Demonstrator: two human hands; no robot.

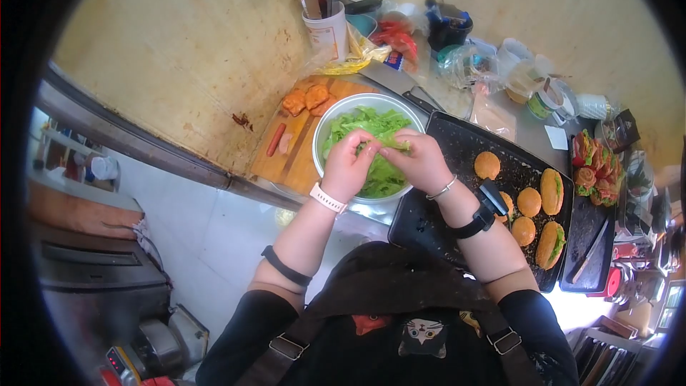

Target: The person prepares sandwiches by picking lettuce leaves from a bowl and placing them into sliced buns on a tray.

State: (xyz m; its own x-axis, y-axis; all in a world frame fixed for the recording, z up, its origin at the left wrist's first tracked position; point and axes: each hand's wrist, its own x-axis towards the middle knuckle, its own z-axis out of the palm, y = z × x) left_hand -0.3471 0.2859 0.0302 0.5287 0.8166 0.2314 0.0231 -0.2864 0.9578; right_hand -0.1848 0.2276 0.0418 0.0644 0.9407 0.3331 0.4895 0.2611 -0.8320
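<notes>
At 12 o'clock over the bowl [318, 141], left hand [350, 164] and right hand [421, 163] pinch lettuce [404, 146]; looks light, rip-prone, safest by thick bits.

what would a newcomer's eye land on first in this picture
Probably the heap of bright green leaves in the round bowl at the centre, with the left hand and right hand close together over it, a piece of leaf at the right hand's fingertips. Next would come the golden buns and long rolls on the dark tray right of the bowl.
</notes>
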